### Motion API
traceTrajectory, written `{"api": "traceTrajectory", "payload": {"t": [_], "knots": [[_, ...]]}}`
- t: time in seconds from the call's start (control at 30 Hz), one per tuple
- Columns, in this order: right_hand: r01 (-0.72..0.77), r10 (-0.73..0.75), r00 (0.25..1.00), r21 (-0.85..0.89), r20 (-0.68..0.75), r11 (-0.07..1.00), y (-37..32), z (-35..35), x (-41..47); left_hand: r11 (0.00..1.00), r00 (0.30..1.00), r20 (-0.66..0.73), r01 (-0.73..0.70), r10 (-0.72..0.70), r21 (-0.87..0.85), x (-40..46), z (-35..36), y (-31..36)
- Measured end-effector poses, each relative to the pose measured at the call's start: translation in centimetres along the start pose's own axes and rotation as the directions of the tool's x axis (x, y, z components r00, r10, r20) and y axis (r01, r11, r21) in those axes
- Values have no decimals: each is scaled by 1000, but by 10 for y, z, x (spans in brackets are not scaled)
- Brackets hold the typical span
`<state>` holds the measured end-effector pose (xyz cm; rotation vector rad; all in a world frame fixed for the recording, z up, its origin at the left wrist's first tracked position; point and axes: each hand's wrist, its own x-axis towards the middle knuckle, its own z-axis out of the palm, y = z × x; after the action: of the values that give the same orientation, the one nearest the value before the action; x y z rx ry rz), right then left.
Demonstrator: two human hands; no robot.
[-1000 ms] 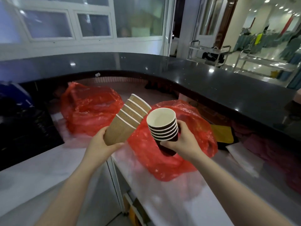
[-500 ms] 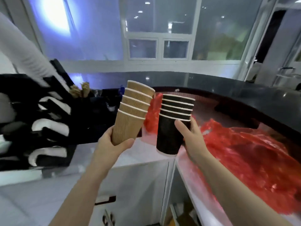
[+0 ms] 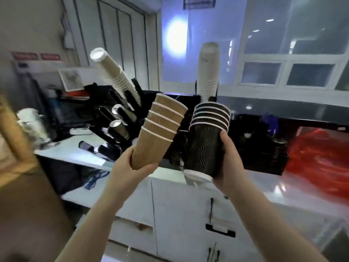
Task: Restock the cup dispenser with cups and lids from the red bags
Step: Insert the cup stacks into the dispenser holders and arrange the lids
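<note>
We hold two stacks of ripple-wall paper cups up in front of the black dispenser (image 3: 120,118), which stands on the white counter (image 3: 166,173) just beyond our hands. The brown stack (image 3: 156,131), five cups nested, leans up and to the right out of our left hand (image 3: 128,171); the black stack (image 3: 207,140), also five by the white rims, stands nearly upright in our right hand (image 3: 229,165). The two stacks sit close together but do not touch.

The dispenser's slanted tubes show pale lids at their mouths, and a long white stack (image 3: 113,72) juts up and to the left from its top. A second white stack (image 3: 208,70) rises upright behind the black cups. One red bag (image 3: 319,161) lies on the counter at far right, well apart from both hands.

Red signs (image 3: 35,56) hang on the wall at left; their writing is too blurred to read, and we see no brand on any cup.

Our left hand's fingers and thumb curl round the base of the brown stack. Our right hand wraps the lower half of the black stack, thumb on the near side, fingers hidden behind it.
</note>
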<state>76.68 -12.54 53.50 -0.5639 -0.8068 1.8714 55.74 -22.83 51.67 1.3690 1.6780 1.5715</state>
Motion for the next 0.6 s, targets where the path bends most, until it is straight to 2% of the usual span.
{"api": "traceTrajectory", "payload": {"t": [0.1, 0.3, 0.5, 0.6], "knots": [[-65, 62, 993, 30, 103, 997, 36, 43, 13, 998, 997, -65, 49, -46, 43, -3, -60, -20], [-133, 136, 973, -26, 188, 991, 84, 99, 53, 991, 975, -196, 120, -107, 56, 6, -146, -61], [-198, 204, 956, -50, 210, 979, 123, 134, 125, 989, 945, -301, 142, -127, 29, 52, -184, -97], [-183, 192, 956, -64, 220, 981, 141, 143, 169, 985, 934, -326, 169, -145, 46, 91, -192, -115]]}}
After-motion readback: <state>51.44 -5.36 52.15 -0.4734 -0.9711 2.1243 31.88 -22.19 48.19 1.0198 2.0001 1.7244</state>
